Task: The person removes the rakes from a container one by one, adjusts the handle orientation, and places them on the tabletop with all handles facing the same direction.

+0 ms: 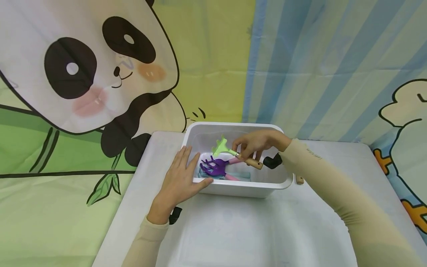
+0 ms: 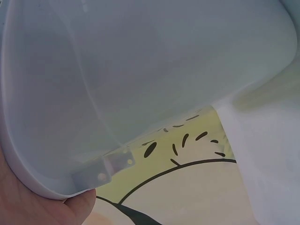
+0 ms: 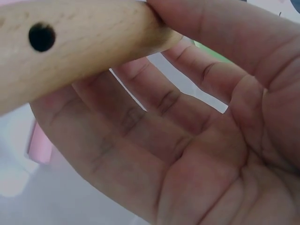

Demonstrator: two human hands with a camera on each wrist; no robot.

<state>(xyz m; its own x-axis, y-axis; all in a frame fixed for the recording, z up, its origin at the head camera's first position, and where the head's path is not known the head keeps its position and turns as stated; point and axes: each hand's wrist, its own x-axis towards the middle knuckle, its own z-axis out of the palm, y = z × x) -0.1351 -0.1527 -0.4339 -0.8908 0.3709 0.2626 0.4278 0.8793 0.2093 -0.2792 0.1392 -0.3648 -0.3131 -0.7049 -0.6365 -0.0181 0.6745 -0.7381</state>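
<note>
Over the inside of a white plastic bin [image 1: 233, 190], my right hand [image 1: 256, 142] holds a small hand rake [image 1: 220, 147] with a light green head, pinching it near the front of its wooden handle. The handle [image 3: 89, 44] with its hanging hole fills the upper left of the right wrist view. My left hand [image 1: 180, 178] rests on the bin's left front corner, fingers straight over the rim and thumb along the front edge. Beneath the green rake lie a purple hand rake [image 1: 215, 167] with a pink handle and a light blue tool [image 1: 242, 174], partly covered.
The bin stands on a table with a white cover [image 1: 233, 226]. A wooden handle end [image 1: 299, 180] shows beside the bin's right side, partly behind the right sleeve. A printed panda curtain [image 1: 207, 74] hangs close behind the table.
</note>
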